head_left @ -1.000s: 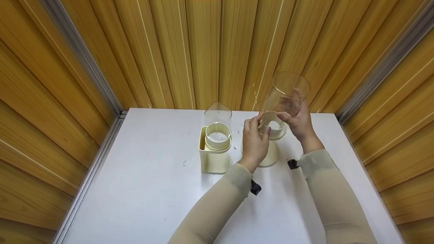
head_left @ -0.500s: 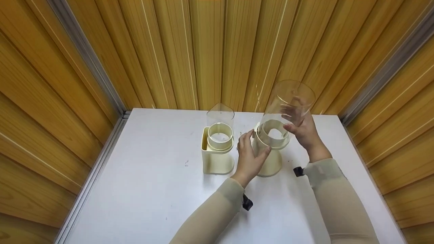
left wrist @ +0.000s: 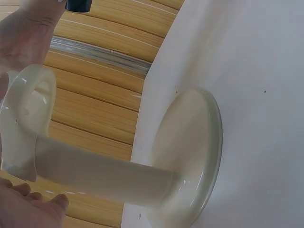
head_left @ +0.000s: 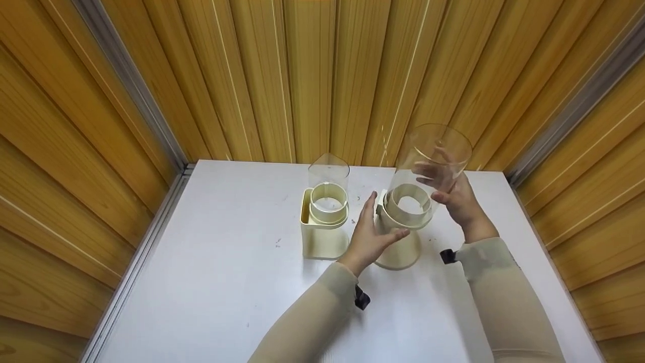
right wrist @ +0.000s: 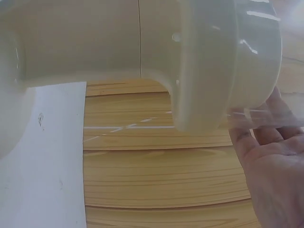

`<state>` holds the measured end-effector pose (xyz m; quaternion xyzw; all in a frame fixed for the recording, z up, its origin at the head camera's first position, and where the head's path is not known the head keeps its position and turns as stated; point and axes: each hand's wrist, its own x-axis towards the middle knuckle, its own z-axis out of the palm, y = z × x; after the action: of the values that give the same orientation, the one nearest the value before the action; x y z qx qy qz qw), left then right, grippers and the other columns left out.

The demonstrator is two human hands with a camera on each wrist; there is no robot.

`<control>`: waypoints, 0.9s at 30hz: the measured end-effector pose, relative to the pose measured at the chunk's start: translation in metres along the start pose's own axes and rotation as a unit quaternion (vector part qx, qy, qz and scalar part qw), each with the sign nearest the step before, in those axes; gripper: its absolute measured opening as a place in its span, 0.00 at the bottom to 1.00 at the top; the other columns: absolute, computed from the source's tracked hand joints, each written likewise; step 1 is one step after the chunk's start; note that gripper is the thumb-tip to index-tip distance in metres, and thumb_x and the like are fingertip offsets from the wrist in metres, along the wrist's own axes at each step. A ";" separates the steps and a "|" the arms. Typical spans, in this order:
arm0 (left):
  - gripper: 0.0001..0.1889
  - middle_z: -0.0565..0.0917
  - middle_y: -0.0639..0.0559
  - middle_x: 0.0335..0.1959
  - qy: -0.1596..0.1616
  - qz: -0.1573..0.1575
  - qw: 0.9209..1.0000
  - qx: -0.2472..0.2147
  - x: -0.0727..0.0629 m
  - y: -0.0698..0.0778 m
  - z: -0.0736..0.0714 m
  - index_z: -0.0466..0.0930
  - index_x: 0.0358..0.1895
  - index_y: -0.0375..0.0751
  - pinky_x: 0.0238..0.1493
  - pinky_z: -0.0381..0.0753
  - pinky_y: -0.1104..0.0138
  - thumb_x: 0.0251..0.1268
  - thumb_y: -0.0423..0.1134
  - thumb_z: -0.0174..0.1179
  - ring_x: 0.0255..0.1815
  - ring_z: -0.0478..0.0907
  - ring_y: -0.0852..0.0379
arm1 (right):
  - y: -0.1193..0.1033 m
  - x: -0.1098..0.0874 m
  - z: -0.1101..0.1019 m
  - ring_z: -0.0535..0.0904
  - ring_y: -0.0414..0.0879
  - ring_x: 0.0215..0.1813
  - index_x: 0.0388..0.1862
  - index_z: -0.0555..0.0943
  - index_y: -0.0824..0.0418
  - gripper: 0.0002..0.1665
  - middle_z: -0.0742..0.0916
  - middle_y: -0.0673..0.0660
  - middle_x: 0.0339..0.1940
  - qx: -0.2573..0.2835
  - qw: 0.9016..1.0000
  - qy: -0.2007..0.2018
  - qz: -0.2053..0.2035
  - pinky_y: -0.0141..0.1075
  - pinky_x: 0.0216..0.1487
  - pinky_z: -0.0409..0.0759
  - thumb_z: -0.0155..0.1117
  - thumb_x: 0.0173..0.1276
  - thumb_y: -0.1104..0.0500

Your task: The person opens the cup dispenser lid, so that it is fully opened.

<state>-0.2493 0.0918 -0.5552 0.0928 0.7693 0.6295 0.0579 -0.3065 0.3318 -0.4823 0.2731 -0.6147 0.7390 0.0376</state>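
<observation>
A cream stand (head_left: 401, 254) with a round foot, a column and a collar on top stands on the white table. Over the collar's raised ring (right wrist: 256, 52) a clear cylinder (head_left: 421, 164) rises, tilted to the right in the head view. My right hand (head_left: 463, 204) holds this cylinder from the right, thumb in front and fingers seen through the clear wall. On the other side my left hand (head_left: 369, 237) is spread beside the collar, thumb and forefinger wide apart. The left wrist view shows its fingertips (left wrist: 59, 202) just below the collar, near the column (left wrist: 104, 171).
Left of the stand is a cream holder (head_left: 315, 242) with a side compartment and a round ring (head_left: 328, 217). A clear piece (head_left: 328, 169) with a peaked top shows behind that ring. Small dark specks dot the table (head_left: 216, 252). Wood-patterned panels (head_left: 307, 80) enclose the back and sides.
Stand and cylinder have come slightly nearer to me. My left hand has slid down and left from the collar's rim, its fingers spreading. My right hand has followed the cylinder, slightly lower and rightward.
</observation>
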 end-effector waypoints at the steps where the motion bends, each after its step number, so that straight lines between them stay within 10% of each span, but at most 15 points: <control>1: 0.67 0.55 0.52 0.96 -0.002 0.000 1.000 0.002 0.000 0.000 -0.001 0.47 0.96 0.57 0.97 0.55 0.44 0.61 0.56 0.86 0.97 0.52 0.46 | 0.000 0.000 0.000 0.86 0.51 0.75 0.89 0.65 0.45 0.64 0.89 0.58 0.72 0.002 1.000 -0.006 0.001 0.44 0.80 0.85 0.93 0.60 0.49; 27: 0.62 0.72 0.49 0.86 0.014 0.022 0.999 0.043 -0.001 0.002 -0.005 0.67 0.88 0.48 0.93 0.67 0.51 0.48 0.50 0.93 0.88 0.70 0.49 | 0.006 -0.021 0.005 0.71 0.50 0.88 0.93 0.60 0.49 0.57 0.79 0.57 0.85 0.060 0.995 -0.078 0.010 0.41 0.91 0.70 0.78 0.73 0.43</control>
<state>-0.2488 0.0872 -0.5527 0.1034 0.7939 0.5984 0.0297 -0.2891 0.3320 -0.4964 0.3254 -0.5731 0.7513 -0.0345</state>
